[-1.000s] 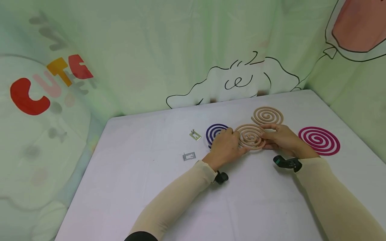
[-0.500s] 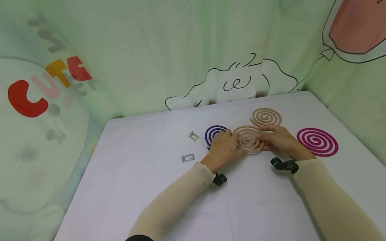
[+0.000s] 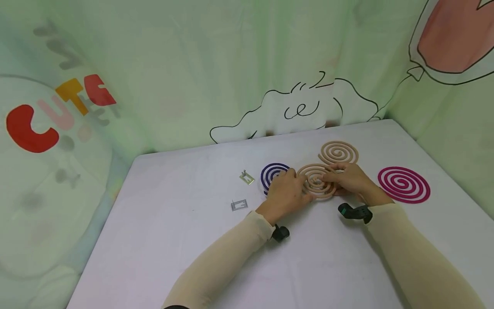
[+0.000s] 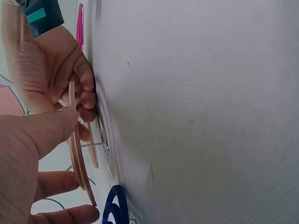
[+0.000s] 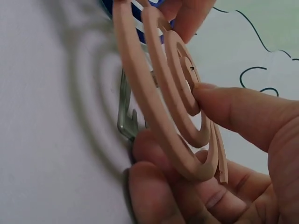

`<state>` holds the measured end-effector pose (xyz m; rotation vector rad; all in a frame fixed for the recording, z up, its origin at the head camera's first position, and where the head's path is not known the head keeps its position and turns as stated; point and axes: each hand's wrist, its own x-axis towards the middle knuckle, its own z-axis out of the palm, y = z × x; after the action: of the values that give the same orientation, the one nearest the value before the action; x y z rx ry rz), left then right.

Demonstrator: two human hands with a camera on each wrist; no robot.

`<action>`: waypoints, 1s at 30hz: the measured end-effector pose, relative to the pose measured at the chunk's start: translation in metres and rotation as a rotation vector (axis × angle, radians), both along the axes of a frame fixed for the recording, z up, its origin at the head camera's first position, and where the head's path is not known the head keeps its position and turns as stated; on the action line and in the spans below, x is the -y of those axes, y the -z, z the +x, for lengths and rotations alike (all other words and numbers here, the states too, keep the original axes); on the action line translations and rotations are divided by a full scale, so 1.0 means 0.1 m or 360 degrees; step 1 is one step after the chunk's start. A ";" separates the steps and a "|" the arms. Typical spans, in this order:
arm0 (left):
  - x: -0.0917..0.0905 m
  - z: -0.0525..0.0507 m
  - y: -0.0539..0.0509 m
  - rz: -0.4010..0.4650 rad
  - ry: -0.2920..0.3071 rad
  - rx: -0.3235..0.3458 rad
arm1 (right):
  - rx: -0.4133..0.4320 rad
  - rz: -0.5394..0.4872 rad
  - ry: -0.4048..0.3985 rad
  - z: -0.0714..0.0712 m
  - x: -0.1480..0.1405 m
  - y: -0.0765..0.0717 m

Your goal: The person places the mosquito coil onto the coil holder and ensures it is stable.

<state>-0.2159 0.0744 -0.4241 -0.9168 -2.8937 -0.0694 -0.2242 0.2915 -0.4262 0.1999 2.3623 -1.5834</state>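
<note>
A tan mosquito coil is held raised and slightly tilted above the table between both hands. My left hand grips its left edge, thumb on the near side and fingers at the far side. My right hand holds the right side, its thumb pressed near the spiral's centre and its fingers curled underneath. Below the coil, a small metal coil stand shows in the right wrist view, close to the right fingertips. A dark blue mosquito coil lies just left of the left hand, partly covered by it.
Behind the right hand lies another tan coil. A magenta coil is farther right. On the left sit a gold metal stand and a silver one on the white tabletop. A printed curtain hangs behind.
My right thumb has slid leftward over the coil toward its centre, the right hand shifting left with it. The left hand keeps its grip. The head view has shifted slightly.
</note>
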 end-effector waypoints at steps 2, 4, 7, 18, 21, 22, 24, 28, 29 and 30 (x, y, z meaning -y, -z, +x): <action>0.00 0.00 -0.01 -0.0003 0.0004 -0.0013 | -0.0006 0.0018 0.0006 0.00 0.01 -0.01; 0.00 0.00 -0.01 -0.0007 0.0007 -0.0024 | -0.0011 0.0029 0.0004 -0.01 0.02 -0.01; 0.01 -0.01 -0.02 -0.0014 0.0011 -0.0029 | -0.0011 0.0043 -0.0003 -0.01 0.03 -0.02; 0.02 -0.01 -0.03 -0.0006 0.0037 -0.0017 | 0.0016 0.0105 0.0011 -0.03 0.06 -0.05; 0.02 -0.01 -0.04 -0.0013 0.0038 -0.0023 | 0.0025 0.0133 0.0024 -0.03 0.08 -0.06; 0.02 0.00 -0.04 -0.0016 0.0036 -0.0025 | 0.0033 0.0135 0.0029 -0.03 0.08 -0.06; 0.02 0.00 -0.04 -0.0023 0.0032 -0.0025 | 0.0049 0.0146 0.0034 -0.04 0.08 -0.06; 0.02 0.02 -0.04 -0.0021 0.0025 -0.0011 | 0.0081 0.0148 0.0042 -0.04 0.08 -0.05; 0.02 0.02 -0.04 -0.0017 0.0025 -0.0010 | 0.0081 0.0149 0.0040 -0.04 0.08 -0.06; 0.02 0.02 -0.04 -0.0014 0.0024 -0.0012 | 0.0084 0.0151 0.0045 -0.04 0.08 -0.06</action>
<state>-0.2139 0.0723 -0.4204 -0.9386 -2.8827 -0.0544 -0.2282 0.2832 -0.4203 0.2928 2.4061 -1.4608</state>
